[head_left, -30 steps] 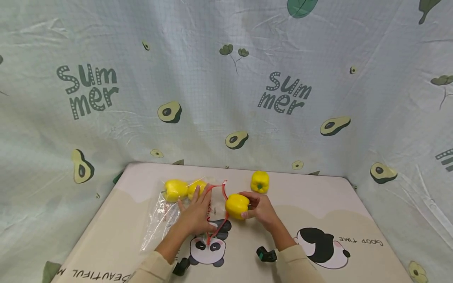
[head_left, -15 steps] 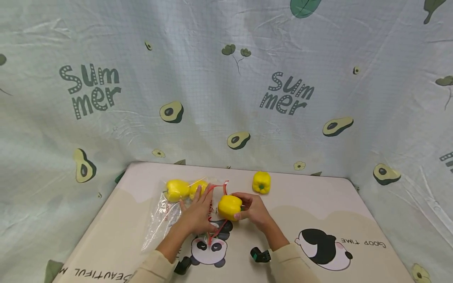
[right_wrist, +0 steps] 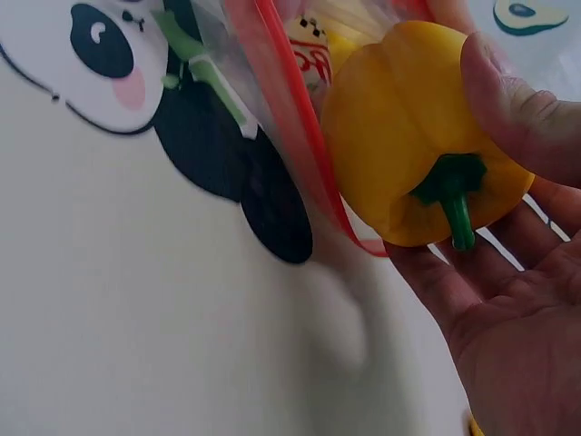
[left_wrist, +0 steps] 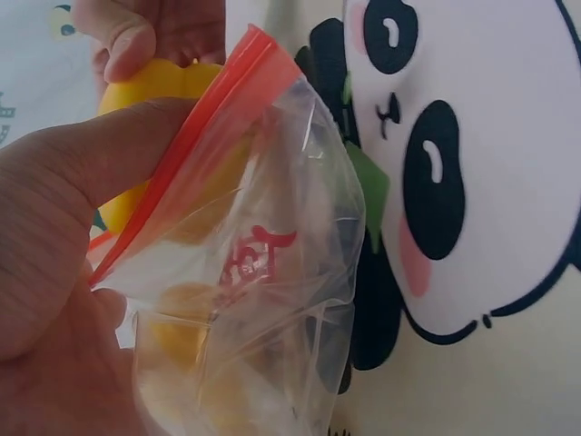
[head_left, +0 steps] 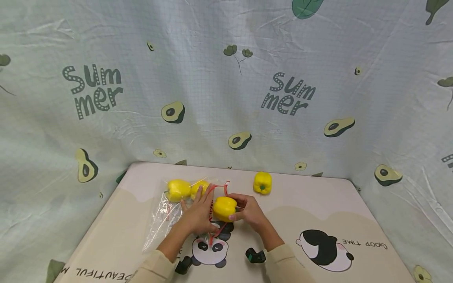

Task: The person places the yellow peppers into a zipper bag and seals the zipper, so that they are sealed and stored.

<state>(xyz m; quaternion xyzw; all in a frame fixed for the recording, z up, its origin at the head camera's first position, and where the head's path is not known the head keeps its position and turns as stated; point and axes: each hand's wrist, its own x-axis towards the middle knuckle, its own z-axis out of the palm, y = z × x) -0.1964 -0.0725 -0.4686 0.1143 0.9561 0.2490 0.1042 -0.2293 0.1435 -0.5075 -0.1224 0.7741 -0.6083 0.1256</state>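
My right hand [head_left: 248, 211] grips a yellow bell pepper [head_left: 224, 208], thumb on one side and fingers on the other. In the right wrist view its green stem [right_wrist: 457, 202] points toward the palm, and its far end is at the bag's mouth. My left hand [head_left: 198, 216] is spread at the mouth of a clear zip bag [head_left: 161, 220] with a red zip edge [left_wrist: 211, 123]. The left thumb [left_wrist: 136, 141] passes behind that edge, its tip hidden. Inside the bag lie two yellow bell peppers, one at the left [head_left: 178, 190], the other [head_left: 199, 189] partly behind the left fingers.
Another yellow bell pepper [head_left: 262, 182] stands at the back of the table [head_left: 283, 243], right of the bag. A printed curtain [head_left: 212, 86] hangs behind the table. Small black devices are at the left wrist [head_left: 183, 265] and right wrist [head_left: 255, 256].
My right hand has carried the bell pepper leftward, from right of the red zip edge into the bag's mouth. The left hand has stayed in place at the bag.
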